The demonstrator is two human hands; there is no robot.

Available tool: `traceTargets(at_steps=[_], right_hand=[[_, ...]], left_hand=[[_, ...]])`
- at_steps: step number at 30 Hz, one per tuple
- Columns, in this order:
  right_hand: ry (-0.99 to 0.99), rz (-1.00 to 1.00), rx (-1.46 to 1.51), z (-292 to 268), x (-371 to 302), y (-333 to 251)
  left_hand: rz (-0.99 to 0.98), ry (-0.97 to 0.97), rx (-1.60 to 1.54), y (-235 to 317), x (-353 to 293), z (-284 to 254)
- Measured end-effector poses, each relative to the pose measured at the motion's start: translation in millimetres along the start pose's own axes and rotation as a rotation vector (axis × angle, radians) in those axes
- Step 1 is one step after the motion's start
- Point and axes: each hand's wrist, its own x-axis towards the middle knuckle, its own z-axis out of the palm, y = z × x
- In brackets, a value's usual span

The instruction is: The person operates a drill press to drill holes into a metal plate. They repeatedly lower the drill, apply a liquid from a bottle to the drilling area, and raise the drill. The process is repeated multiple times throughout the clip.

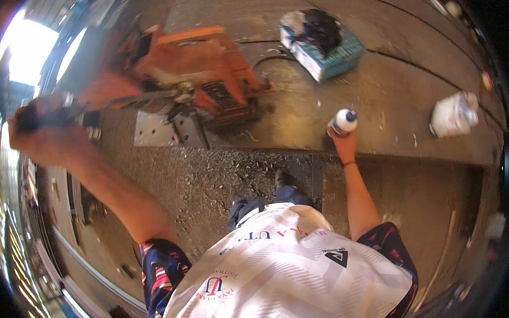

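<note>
My right hand (344, 141) is wrapped round a small white squeeze bottle (343, 124) with a dark blue cap, held upright at the near edge of the metal workbench (381, 108). Far to the left, my left hand (48, 136) is raised and blurred. Its fingers are closed round the dark end of a lever (138, 99) that reaches out from an orange drilling machine (201, 71). More lever arms point down from the machine's hub. A flat metal plate with drilled holes (153, 129) lies under the machine at the bench edge.
A teal and white box (327, 57) with a dark crumpled bundle (322, 31) on top sits behind the bottle. A white plastic container (454, 115) stands at the right. Metal shavings (231, 172) litter the floor below the bench. A dark cable (270, 58) runs behind the machine.
</note>
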Motion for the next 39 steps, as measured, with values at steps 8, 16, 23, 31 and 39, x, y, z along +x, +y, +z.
traceTargets(at_steps=[8, 16, 23, 31, 39], right_hand=[[0.115, -0.021, 0.1, 4, -16, 8], [-0.378, -0.234, 0.198, 47, -70, -83], [-0.644, -0.524, 0.453, 147, 130, -318], [-0.848, -0.35, 0.255, 149, 128, -280], [-0.845, -0.211, 0.166, 115, 107, -221]], left_hand=[[0.432, -0.155, 0.311, 94, -85, 210], [0.302, -0.31, 0.037, 90, -193, 285], [0.354, -0.316, -0.005, 93, -202, 303], [0.318, -0.283, 0.031, 91, -206, 301], [0.288, -0.327, 0.032, 94, -207, 302]])
